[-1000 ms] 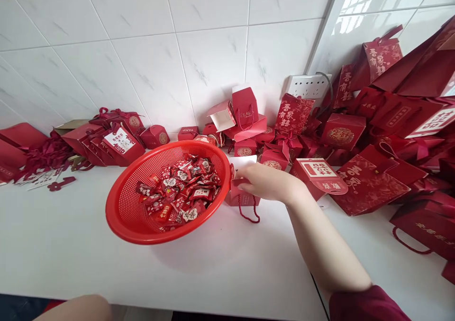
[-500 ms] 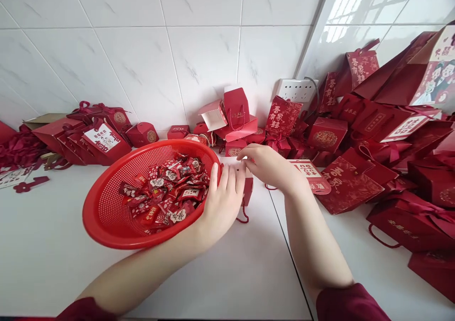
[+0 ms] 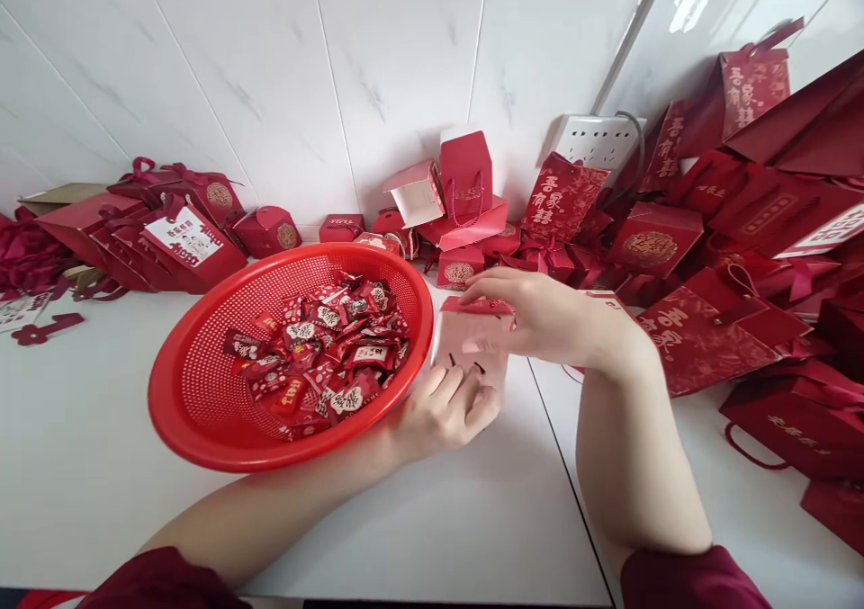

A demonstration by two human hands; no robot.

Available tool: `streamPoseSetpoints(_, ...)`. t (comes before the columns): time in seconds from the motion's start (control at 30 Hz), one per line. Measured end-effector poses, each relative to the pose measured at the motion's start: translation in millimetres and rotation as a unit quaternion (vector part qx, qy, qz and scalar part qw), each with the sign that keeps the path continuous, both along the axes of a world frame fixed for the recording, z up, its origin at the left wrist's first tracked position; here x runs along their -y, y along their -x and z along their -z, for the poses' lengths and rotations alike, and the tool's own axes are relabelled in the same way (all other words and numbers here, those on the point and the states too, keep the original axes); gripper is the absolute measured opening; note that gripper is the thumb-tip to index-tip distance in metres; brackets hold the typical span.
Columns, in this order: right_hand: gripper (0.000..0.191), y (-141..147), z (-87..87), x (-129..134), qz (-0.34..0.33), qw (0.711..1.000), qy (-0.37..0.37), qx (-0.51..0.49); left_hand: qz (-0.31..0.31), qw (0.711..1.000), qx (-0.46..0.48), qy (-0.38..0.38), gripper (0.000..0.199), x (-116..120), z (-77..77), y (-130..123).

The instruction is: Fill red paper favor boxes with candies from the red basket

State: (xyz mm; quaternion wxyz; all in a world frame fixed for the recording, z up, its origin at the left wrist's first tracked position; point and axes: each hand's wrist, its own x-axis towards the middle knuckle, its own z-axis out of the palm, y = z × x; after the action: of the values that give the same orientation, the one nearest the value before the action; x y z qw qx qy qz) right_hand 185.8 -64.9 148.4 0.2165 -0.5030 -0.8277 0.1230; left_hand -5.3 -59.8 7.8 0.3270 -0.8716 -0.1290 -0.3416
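A small red gift box (image 3: pixel 472 326) sits just right of the basket, its paler inner side and small slots facing me. The fingers of my left hand (image 3: pixel 445 413) are curled over the near edge of this box. Above its far right part hovers my right hand (image 3: pixel 540 317), fingers stretched out and slightly blurred; whether they touch the card I cannot tell. Beside my left wrist stands a red plastic basket (image 3: pixel 193 434) holding many red-wrapped candies (image 3: pixel 324 348), tilted a little toward me.
Finished-looking red boxes and bags crowd the right side, among them a flower-patterned bag (image 3: pixel 702 335). More boxes, including an opened one (image 3: pixel 465 177), line the tiled wall. A white power strip (image 3: pixel 598 141) leans there. Red bags (image 3: pixel 182 240) stand at the left.
My left hand has gone from lying flat with fingers extended to curled fingers, lower down. My right hand has shifted right, and the box's pale inner side now shows more. The view has turned slightly.
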Motion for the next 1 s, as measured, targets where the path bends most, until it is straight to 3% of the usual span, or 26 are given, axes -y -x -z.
streamPoseSetpoints(0.07,0.051,2.1,2.1,-0.3,0.009,0.999,0.046,0.027,-0.011,1.000,0.001,-0.001,0.023,0.7,-5.3,0.1)
streamPoseSetpoints(0.2,0.029,8.8,4.5,-5.1,0.101,0.991,0.025,0.084,0.000,1.000,0.011,0.014,0.032,7.0,-10.2,-0.3)
streamPoseSetpoints(0.27,0.030,7.5,6.6,-12.4,0.133,0.985,0.007,0.113,0.019,1.000,0.012,0.011,0.035,11.3,-7.6,-0.9)
streamPoseSetpoints(0.4,0.031,-3.8,18.7,-34.2,0.134,0.985,0.008,0.108,0.020,1.000,-0.002,0.008,0.036,13.8,2.3,-3.7)
streamPoseSetpoints(0.53,0.033,-13.0,37.1,-54.4,0.166,0.978,0.019,0.124,0.024,0.996,-0.018,0.086,0.047,2.0,6.8,-5.3)
streamPoseSetpoints(0.67,0.031,-18.8,42.3,-59.7,0.121,0.989,0.025,0.085,0.075,0.986,0.013,0.148,0.036,-10.7,-2.6,-4.3)
streamPoseSetpoints(0.8,0.029,-19.8,34.1,-50.5,0.060,0.995,0.060,0.059,0.018,0.981,0.011,0.194,0.027,-6.4,-13.0,-11.2)
streamPoseSetpoints(0.9,0.028,-11.8,26.6,-40.0,0.048,0.995,0.068,0.053,-0.031,0.982,-0.021,0.186,0.038,-0.1,-3.9,-20.9)
streamPoseSetpoints(1.0,0.025,5.3,17.1,-26.0,0.068,0.998,0.003,0.004,-0.029,0.986,-0.052,0.154,0.062,-1.8,15.5,-25.1)
